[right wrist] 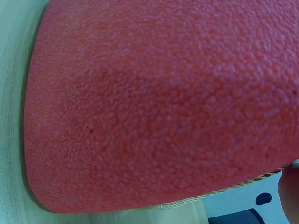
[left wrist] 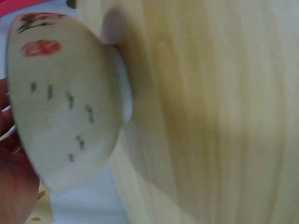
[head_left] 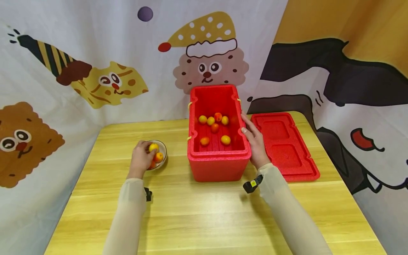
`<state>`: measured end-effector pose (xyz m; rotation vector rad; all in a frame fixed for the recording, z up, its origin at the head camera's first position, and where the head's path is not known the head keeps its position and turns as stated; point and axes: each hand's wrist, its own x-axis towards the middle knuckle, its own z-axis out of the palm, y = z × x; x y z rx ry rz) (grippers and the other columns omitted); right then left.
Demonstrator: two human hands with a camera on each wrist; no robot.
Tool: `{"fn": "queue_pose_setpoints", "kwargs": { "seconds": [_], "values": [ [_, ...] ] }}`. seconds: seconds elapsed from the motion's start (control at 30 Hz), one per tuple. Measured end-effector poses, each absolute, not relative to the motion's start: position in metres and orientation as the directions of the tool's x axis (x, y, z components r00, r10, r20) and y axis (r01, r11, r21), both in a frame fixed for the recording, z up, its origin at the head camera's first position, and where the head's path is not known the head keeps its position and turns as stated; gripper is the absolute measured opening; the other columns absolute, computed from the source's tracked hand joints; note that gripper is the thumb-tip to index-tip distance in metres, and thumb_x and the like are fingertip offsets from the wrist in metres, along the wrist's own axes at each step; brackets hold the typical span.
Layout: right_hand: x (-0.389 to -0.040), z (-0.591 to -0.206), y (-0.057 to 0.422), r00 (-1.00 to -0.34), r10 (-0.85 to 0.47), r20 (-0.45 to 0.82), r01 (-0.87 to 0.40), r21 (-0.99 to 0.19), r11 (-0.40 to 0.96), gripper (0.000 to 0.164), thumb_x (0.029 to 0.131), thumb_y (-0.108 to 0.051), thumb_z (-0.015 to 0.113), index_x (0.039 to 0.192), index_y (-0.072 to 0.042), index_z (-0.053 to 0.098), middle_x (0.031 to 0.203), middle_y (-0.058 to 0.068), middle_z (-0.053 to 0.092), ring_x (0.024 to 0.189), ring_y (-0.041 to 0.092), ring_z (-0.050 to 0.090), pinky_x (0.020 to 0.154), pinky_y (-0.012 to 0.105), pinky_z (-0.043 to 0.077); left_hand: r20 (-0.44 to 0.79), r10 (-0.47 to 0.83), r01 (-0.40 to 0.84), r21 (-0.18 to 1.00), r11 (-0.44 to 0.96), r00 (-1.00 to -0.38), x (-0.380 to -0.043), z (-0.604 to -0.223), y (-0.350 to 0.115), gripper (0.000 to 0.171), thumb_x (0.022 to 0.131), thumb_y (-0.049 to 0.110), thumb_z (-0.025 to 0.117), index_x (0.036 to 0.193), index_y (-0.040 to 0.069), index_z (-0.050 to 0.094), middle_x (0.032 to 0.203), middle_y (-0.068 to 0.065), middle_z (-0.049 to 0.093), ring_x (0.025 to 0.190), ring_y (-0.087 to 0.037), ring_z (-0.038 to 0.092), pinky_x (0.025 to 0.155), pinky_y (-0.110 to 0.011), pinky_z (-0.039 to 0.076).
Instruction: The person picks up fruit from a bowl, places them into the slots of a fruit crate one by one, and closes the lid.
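On the left of the table, my left hand (head_left: 141, 156) reaches over a bowl (head_left: 164, 145) and pinches a small yellow fruit (head_left: 153, 147) between thumb and fingers. An orange fruit (head_left: 158, 157) lies beside it in the bowl. Seen from the left wrist, the bowl's pale outside (left wrist: 70, 107) carries red and dark marks and hides most of the hand. My right hand (head_left: 256, 143) rests against the right side of a red foam box (head_left: 218, 168), fingers extended along it and thumb at the rim. Several yellow and orange-red fruits (head_left: 225, 140) lie on the box's floor.
A red lid (head_left: 287, 161) with recessed panels lies flat to the right of the box. Yellow cord (head_left: 189, 139) shows along the box's sides. Behind the wooden table (head_left: 197, 212) hangs a curtain (head_left: 127, 35) printed with cartoon figures.
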<state>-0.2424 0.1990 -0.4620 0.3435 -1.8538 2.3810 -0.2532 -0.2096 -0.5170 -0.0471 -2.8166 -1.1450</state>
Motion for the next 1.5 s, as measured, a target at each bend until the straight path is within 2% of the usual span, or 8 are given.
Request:
{"fn": "queue_pose_setpoints", "kwargs": {
  "seconds": [0.17,0.37,0.63,0.8,1.07,1.23,1.43,1.5],
  "values": [
    [-0.242,-0.462,0.199,-0.97,-0.056,0.236,-0.214,-0.941,-0.261,0.051,0.102,-0.02,0.054,0.151,-0.019,0.042,0.157,-0.006,0.031,0.142,0.019,0.027,0.105,0.05,0.034,0.132,-0.06,0.069,0.792,0.607,-0.989,-0.25,-0.506,-0.212,0.035,0.092,0.001,0.067,0.123,-0.012,0.059,0.12,-0.024,0.052,0.113,-0.042,0.057,0.094,-0.046,0.049],
    [-0.242,-0.463,0.199,-0.966,-0.055,0.252,-0.229,-0.936,-0.269,0.051,0.102,-0.02,0.055,0.151,-0.017,0.043,0.157,-0.005,0.032,0.142,0.018,0.027,0.106,0.048,0.035,0.155,-0.154,0.064,0.877,0.477,-0.976,-0.249,-0.492,-0.211,0.034,0.091,0.004,0.07,0.122,-0.008,0.063,0.117,-0.02,0.056,0.112,-0.035,0.059,0.092,-0.038,0.051],
    [-0.243,-0.462,0.198,-0.966,-0.061,0.249,-0.223,-0.932,-0.285,0.05,0.102,-0.018,0.053,0.151,-0.017,0.042,0.157,-0.006,0.031,0.142,0.018,0.027,0.106,0.05,0.035,0.145,-0.228,0.02,0.88,0.474,-0.963,-0.249,-0.474,-0.208,0.035,0.091,0.015,0.073,0.122,-0.001,0.066,0.119,-0.014,0.061,0.115,-0.03,0.056,0.099,-0.044,0.044],
    [-0.244,-0.46,0.198,-0.963,-0.061,0.264,-0.236,-0.929,-0.285,0.051,0.102,-0.017,0.052,0.152,-0.015,0.04,0.157,-0.006,0.031,0.143,0.017,0.025,0.105,0.05,0.034,0.177,-0.226,0.049,0.876,0.48,-0.958,-0.25,-0.459,-0.203,0.038,0.092,0.021,0.072,0.123,0.0,0.066,0.119,-0.013,0.061,0.115,-0.027,0.057,0.097,-0.042,0.047],
    [-0.242,-0.462,0.199,-0.964,-0.063,0.258,-0.23,-0.93,-0.286,0.05,0.103,-0.015,0.052,0.152,-0.015,0.04,0.158,-0.005,0.03,0.143,0.017,0.025,0.106,0.046,0.035,0.2,-0.215,0.08,0.882,0.464,-0.956,-0.257,-0.436,-0.194,0.038,0.091,0.022,0.072,0.123,0.001,0.067,0.119,-0.011,0.062,0.115,-0.026,0.056,0.095,-0.035,0.049],
    [-0.242,-0.463,0.199,-0.964,-0.064,0.259,-0.233,-0.933,-0.275,0.051,0.103,-0.016,0.052,0.152,-0.016,0.04,0.158,-0.006,0.029,0.143,0.017,0.024,0.104,0.043,0.038,0.225,-0.202,0.115,0.887,0.447,-0.953,-0.265,-0.416,-0.185,0.038,0.092,0.025,0.072,0.123,0.004,0.067,0.119,-0.008,0.062,0.114,-0.022,0.056,0.088,-0.028,0.05],
    [-0.242,-0.463,0.199,-0.964,-0.069,0.256,-0.228,-0.934,-0.275,0.051,0.103,-0.016,0.051,0.152,-0.017,0.039,0.158,-0.006,0.029,0.143,0.018,0.024,0.1,0.034,0.044,0.277,-0.172,0.195,0.903,0.383,-0.945,-0.274,-0.394,-0.173,0.037,0.09,0.02,0.074,0.121,0.001,0.068,0.116,-0.011,0.063,0.109,-0.022,0.059,0.088,-0.026,0.052],
    [-0.242,-0.463,0.199,-0.964,-0.067,0.258,-0.23,-0.931,-0.284,0.051,0.102,-0.016,0.052,0.152,-0.016,0.04,0.158,-0.005,0.029,0.143,0.018,0.025,0.102,0.036,0.042,0.297,-0.16,0.223,0.903,0.368,-0.941,-0.277,-0.388,-0.169,0.036,0.089,0.018,0.075,0.119,0.0,0.068,0.116,-0.012,0.063,0.107,-0.022,0.06,0.089,-0.027,0.052]
  ]
}}
